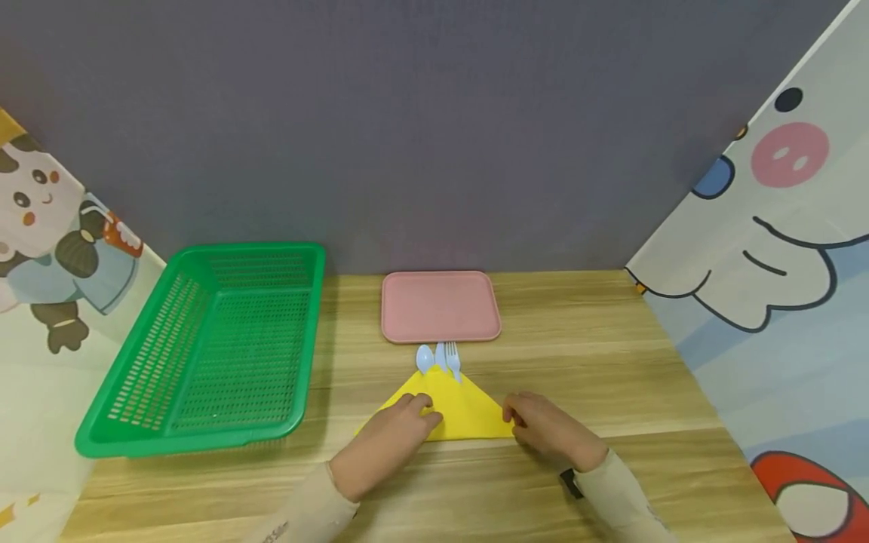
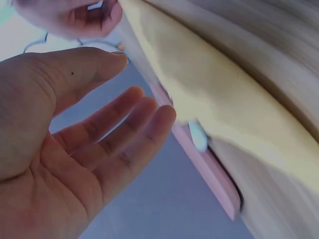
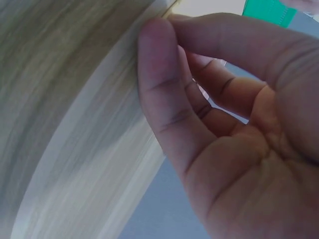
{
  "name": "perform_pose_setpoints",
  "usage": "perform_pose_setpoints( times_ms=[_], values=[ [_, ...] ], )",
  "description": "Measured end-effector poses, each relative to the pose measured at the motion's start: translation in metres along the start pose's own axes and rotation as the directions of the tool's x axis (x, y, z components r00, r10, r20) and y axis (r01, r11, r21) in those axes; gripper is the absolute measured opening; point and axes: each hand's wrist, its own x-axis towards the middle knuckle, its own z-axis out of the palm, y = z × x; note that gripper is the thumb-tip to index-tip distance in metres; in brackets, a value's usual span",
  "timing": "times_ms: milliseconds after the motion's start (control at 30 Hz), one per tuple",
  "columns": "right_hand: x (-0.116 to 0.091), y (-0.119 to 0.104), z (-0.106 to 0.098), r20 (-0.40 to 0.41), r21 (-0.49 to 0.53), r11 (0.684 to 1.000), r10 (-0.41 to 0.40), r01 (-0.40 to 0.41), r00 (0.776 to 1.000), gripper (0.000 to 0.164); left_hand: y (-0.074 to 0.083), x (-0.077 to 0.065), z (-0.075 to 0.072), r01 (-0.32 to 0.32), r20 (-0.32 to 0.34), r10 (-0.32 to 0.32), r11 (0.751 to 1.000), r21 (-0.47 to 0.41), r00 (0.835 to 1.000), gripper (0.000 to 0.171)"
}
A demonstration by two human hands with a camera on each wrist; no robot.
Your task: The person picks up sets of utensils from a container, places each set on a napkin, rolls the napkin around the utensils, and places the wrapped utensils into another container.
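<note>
A yellow napkin (image 1: 471, 415), folded into a triangle, lies on the wooden table with its point toward the back. From under that point stick out the upper parts of a light blue spoon (image 1: 424, 357), knife (image 1: 440, 354) and fork (image 1: 453, 360); their lower ends are covered. My right hand (image 1: 546, 428) pinches the napkin's right corner between thumb and index finger (image 3: 158, 55). Over the napkin's left part hovers my left hand (image 1: 400, 428), its fingers loosely bent and apart from the thumb, nothing between them in the left wrist view. It hides much of the left corner.
Just behind the cutlery lies a pink tray (image 1: 441, 305). A green plastic basket (image 1: 314, 339) stands at the left. A grey panel (image 1: 434, 136) rises behind the table (image 1: 577, 324), and cartoon-printed walls border both sides.
</note>
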Motion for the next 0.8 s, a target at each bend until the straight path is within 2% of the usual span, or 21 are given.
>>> perform_pose_setpoints(
  times_ms=[100, 300, 633, 800],
  values=[
    [0.0, 0.001, 0.001, -0.001, -0.005, 1.0, -0.002, 0.002, 1.0, 0.02, 0.006, 0.012, 0.007, -0.026, 0.02, 0.025, 1.0, 0.009, 0.999, 0.026],
    [0.002, 0.001, 0.002, -0.008, -0.023, 1.0, -0.011, 0.01, 1.0, 0.02, 0.009, 0.026, 0.014, -0.027, 0.037, 0.026, 0.999, 0.02, 0.999, 0.025],
    [0.001, -0.001, -0.001, 0.001, -0.02, 1.0, -0.001, 0.001, 1.0, 0.02, 0.004, 0.032, 0.025, -0.103, 0.014, 0.102, 0.991, 0.084, 0.995, 0.022],
    [0.001, -0.001, -0.001, 0.005, -0.012, 1.0, 0.017, -0.017, 1.0, 0.02, 0.004, 0.034, 0.026, -0.126, 0.045, 0.123, 0.988, 0.088, 0.991, 0.024]
  ],
)
